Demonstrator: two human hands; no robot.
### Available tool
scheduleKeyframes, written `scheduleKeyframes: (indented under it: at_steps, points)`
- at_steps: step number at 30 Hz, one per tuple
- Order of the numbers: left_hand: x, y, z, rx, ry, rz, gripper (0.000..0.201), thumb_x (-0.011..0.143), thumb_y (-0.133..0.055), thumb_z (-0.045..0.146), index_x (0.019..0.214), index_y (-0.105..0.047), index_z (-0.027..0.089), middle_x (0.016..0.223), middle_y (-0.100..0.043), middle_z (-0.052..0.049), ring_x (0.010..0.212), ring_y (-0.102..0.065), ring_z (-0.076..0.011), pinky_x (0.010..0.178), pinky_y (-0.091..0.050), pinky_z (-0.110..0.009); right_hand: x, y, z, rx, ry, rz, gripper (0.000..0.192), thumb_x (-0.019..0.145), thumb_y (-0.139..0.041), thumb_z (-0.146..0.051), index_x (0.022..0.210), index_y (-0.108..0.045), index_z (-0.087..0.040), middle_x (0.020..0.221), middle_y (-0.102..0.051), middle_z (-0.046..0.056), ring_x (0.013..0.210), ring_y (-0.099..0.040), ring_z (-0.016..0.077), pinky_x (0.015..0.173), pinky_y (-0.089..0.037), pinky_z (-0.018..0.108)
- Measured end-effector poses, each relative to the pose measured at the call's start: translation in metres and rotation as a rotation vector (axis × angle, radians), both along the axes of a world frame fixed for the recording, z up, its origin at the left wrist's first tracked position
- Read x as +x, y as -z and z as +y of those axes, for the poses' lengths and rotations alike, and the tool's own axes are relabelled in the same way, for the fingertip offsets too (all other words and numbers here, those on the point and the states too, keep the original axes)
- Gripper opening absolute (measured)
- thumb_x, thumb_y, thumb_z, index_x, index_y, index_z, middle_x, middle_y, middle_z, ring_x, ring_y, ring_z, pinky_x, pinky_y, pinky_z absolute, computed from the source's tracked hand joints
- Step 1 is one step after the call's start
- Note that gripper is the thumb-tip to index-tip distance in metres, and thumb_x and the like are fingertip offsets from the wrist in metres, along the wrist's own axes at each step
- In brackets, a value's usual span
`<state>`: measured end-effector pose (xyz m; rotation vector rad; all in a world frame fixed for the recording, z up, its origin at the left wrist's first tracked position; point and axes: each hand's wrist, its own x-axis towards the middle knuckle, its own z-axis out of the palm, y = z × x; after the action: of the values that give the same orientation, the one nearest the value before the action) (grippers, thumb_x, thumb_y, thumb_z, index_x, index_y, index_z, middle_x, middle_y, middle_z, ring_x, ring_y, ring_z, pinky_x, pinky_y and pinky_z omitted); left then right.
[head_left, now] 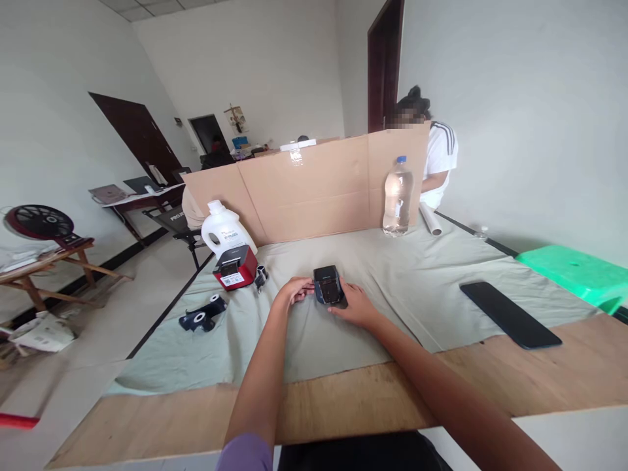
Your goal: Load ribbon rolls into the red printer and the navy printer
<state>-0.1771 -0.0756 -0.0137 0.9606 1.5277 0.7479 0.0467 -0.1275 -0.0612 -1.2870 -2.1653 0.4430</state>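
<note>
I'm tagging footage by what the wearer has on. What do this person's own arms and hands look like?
Both forearms are bare. The left hand and right hand wear no gloves, and no rings, watch or bracelet show on either. A lilac short sleeve shows at the left upper arm; no sleeve is in frame on the right arm.

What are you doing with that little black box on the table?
Both hands are on a small black device that sits on the grey cloth. The left hand touches its left side and the right hand rests against its right side. A red printer and a white jug stand to the left, a phone lies to the right, and another person sits behind the cardboard.
</note>
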Motion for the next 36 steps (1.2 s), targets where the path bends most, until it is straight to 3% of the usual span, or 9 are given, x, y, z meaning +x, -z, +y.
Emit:
scheduleKeyframes:
  at_steps: [15, 28, 32, 36]
  points:
    - [0.007, -0.002, 0.005, -0.012, -0.036, 0.143, 0.031, 0.079, -0.079, 0.04, 0.076, -0.066, 0.013, 0.068, -0.071, -0.005, 0.061, -0.067, -0.0112, 0.047, -0.04, -0.015, 0.0, 0.008, 0.005, 0.058, -0.014, -0.001, 0.103, 0.075, -0.071, -0.062, 0.155, -0.033, -0.009, 0.144, -0.055, 0.027, 0.133, -0.052, 0.0412, 0.111, -0.037, 0.055]
    - [-0.002, 0.004, 0.009, -0.013, 0.049, 0.084, 0.023, 0.081, -0.076, 0.034, 0.078, -0.065, 0.014, 0.075, -0.072, -0.006, 0.067, -0.068, -0.0096, 0.048, -0.04, -0.012, 0.002, 0.006, 0.006, 0.043, -0.013, -0.023, 0.105, 0.074, -0.069, -0.065, 0.155, -0.032, -0.01, 0.143, -0.056, 0.025, 0.132, -0.052, 0.0422, 0.11, -0.039, 0.056]
    - [-0.008, -0.007, 0.004, 0.037, 0.098, 0.069, 0.023, 0.075, -0.079, 0.033, 0.083, -0.068, 0.014, 0.082, -0.074, -0.006, 0.074, -0.069, -0.0108, 0.052, -0.041, -0.014, 0.003, 0.006, 0.006, 0.046, -0.02, -0.012, 0.102, 0.075, -0.068, -0.066, 0.156, -0.033, -0.015, 0.141, -0.058, 0.021, 0.132, -0.053, 0.0414, 0.109, -0.04, 0.056]
    - [-0.015, -0.031, -0.001, 0.123, 0.175, 0.113, 0.032, 0.069, -0.081, 0.031, 0.097, -0.074, 0.016, 0.084, -0.074, -0.004, 0.078, -0.068, -0.0129, 0.055, -0.042, -0.017, 0.004, 0.005, 0.006, 0.01, -0.011, -0.024, 0.102, 0.075, -0.068, -0.067, 0.156, -0.032, -0.015, 0.141, -0.058, 0.021, 0.134, -0.051, 0.0421, 0.109, -0.04, 0.057]
